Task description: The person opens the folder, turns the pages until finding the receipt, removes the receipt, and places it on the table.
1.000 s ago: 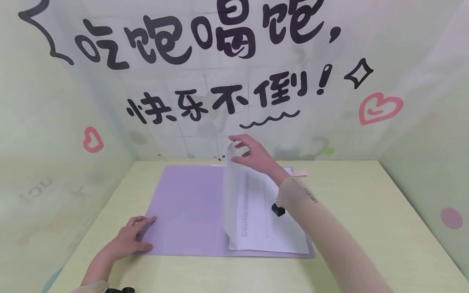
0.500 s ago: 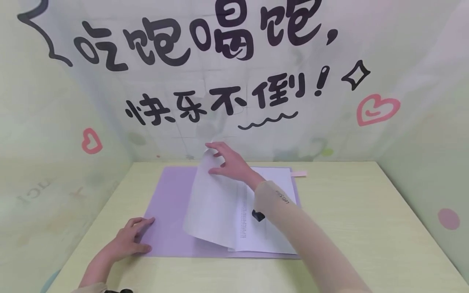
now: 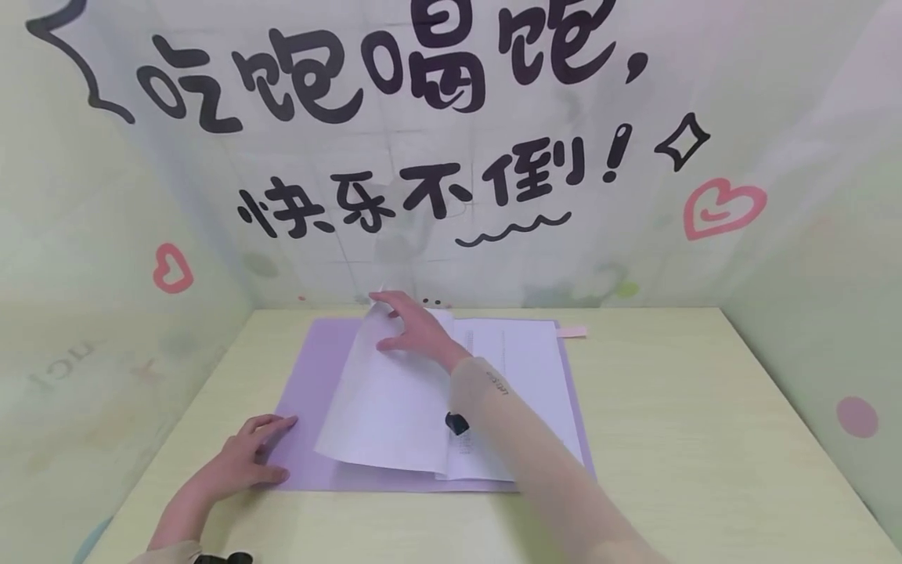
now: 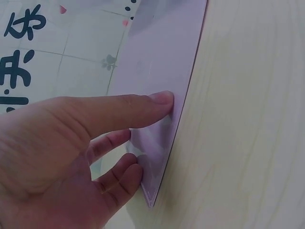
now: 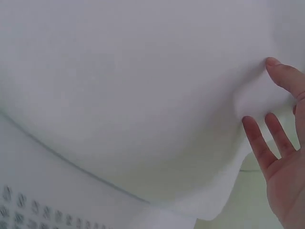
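pale wood-grain table (image 3: 705,407) | whitish back wall (image 3: 620,235) | black lettering (image 3: 440,202) | pink heart outlines (image 3: 715,215)

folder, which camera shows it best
The head view: it shows the folder open, partly covered by paper and the right arm. The left wrist view shows only part of it, by the left hand. In the right wrist view paper fills most of the picture, and I cannot make out the folder.

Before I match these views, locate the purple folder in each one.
Head: the purple folder lies open, below centre.
Left wrist: top centre, narrowing to a corner near the bottom centre.
Right wrist: not visible.
Shared landmark, head and left wrist: the left hand at the folder's lower left corner.
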Available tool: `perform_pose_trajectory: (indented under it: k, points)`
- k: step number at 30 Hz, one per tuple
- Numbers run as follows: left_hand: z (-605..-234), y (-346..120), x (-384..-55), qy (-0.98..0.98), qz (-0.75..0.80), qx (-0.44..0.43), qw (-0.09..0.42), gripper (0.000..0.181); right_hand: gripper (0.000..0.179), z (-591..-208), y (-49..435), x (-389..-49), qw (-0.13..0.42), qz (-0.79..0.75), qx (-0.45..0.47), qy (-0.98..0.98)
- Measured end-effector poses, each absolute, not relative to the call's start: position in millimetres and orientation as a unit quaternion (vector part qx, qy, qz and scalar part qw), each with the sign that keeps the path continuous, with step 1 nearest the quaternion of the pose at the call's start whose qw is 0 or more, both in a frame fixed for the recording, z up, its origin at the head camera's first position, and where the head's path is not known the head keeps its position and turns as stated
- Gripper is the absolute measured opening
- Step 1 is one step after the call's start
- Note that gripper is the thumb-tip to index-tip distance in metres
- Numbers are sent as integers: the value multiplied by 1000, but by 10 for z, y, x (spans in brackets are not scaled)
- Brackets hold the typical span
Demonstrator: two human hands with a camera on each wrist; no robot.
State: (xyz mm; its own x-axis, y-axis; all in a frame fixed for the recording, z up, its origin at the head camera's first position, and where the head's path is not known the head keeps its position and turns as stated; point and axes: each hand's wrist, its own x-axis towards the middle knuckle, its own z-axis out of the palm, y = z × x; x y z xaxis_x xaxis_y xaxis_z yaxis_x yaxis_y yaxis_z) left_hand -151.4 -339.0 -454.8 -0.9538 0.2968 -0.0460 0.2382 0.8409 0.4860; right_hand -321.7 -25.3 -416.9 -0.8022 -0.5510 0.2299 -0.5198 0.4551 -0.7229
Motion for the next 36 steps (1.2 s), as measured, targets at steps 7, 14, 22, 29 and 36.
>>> perform_pose_trajectory:
  k: [7,14,22,29,36]
  points:
    - [-4543,-3408,-1519,956,250,142,63,78,83,-4417,-420,-3213,-7,-382,-290,878]
    - [-4544,-3415,-1529,955,252,144,57,77,83,-4600,-538,-3176,-7,-341,-282,897]
    - [-4542,-3391,-1499,957,245,145,49,75,83,-4670,-590,-3106,2,-314,-274,909]
    - [-4501,-3378,-1510,956,253,143,51,75,88,-4690,-618,-3062,11,-270,-270,924]
    - [-4546,-3399,-1497,956,256,135,54,74,98,-4747,-664,-3053,11,-250,-262,932]
